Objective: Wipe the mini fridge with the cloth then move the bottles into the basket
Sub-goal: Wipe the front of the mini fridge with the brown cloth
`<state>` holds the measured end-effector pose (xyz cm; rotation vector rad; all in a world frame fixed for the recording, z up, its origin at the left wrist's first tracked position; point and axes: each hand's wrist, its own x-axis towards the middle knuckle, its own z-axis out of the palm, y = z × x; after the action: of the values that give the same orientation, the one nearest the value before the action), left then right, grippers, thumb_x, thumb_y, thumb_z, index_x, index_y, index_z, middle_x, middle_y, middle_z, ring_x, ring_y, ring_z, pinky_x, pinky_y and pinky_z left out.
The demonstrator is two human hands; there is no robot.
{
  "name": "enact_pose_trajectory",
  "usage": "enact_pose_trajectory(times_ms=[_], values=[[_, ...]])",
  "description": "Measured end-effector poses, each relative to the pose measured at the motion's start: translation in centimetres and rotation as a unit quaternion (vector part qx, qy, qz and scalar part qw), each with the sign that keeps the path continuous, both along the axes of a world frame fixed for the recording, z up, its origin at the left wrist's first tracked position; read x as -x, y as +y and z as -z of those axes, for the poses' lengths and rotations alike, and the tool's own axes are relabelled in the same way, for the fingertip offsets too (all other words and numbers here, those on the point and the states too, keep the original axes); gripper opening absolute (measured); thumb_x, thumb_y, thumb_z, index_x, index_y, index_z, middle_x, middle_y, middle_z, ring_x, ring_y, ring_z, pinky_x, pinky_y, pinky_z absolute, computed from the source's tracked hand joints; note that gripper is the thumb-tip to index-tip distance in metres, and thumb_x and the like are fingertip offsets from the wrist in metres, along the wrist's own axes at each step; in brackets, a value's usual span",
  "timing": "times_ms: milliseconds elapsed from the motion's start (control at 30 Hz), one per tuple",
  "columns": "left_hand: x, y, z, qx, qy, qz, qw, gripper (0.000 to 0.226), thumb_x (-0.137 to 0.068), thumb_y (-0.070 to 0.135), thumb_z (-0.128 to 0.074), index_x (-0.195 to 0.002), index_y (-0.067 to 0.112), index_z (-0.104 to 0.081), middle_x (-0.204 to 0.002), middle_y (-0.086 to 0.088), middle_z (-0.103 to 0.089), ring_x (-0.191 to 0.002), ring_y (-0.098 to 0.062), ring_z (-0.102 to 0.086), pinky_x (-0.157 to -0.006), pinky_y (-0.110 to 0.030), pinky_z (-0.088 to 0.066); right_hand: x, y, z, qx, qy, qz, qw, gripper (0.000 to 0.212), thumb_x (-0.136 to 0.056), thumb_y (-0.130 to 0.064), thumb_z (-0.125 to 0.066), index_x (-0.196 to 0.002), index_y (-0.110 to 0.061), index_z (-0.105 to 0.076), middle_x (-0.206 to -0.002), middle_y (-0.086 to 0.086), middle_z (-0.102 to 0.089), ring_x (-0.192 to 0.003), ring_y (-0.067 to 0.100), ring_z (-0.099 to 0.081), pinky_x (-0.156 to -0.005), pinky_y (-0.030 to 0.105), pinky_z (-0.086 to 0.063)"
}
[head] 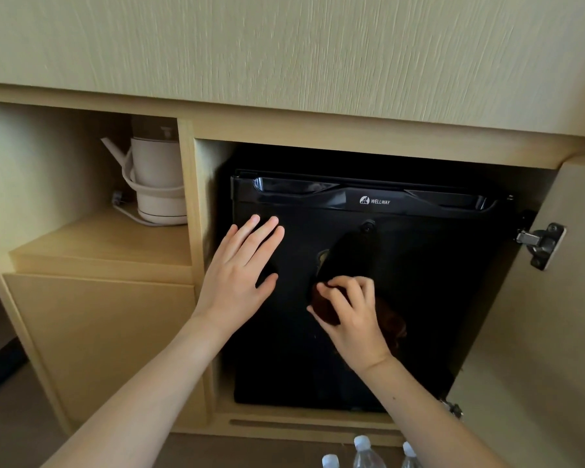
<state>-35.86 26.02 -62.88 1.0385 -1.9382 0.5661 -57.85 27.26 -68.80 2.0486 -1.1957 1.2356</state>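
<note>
A black mini fridge with a WELLWAY logo stands shut inside a light wooden cabinet. My left hand lies flat on the left part of its door, fingers straight. My right hand grips a dark brown cloth bunched against the middle of the door. Three clear water bottles with white caps show at the bottom edge, on the floor below the fridge. No basket is in view.
A white electric kettle with its cord sits on a shelf in the left compartment. The cabinet door stands open on the right, with a metal hinge. A closed drawer front is below the kettle shelf.
</note>
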Motion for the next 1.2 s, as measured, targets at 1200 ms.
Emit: enact_pose_trajectory(times_ms=[1200], values=[[1.4,0.1,-0.2,-0.047,0.245,0.003,0.968,0.099,-0.079,0.026,-0.081,-0.157,0.023,-0.019,-0.162,0.007,-0.019,-0.150,-0.005,-0.016,-0.117,-0.009,-0.009,-4.6,-0.6,-4.4,0.011,-0.332,0.004,0.943,0.033,-0.077,-0.026,-0.083,-0.101,-0.015,-0.063,-0.106,-0.014,-0.037,-0.102,0.011,-0.040,-0.093,0.009,-0.034]])
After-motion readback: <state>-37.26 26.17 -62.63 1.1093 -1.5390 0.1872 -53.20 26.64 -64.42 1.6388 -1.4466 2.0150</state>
